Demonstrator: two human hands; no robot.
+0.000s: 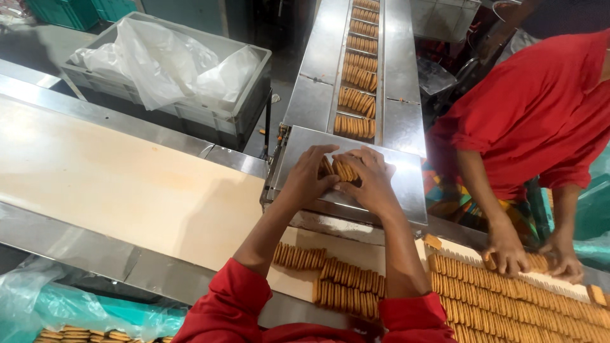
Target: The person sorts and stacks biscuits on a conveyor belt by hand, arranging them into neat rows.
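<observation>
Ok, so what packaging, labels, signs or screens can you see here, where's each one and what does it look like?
No labels, signs or screens show.
Grey plastic crate: upper left, behind the belt; rectangular.
Clear plastic liner: inside that crate; crumpled.
Clear plastic bag: bottom left; wrinkled, over something teal, biscuits beside it.
Left hand and right hand: centre, holding a biscuit stack, unwrapped.
</observation>
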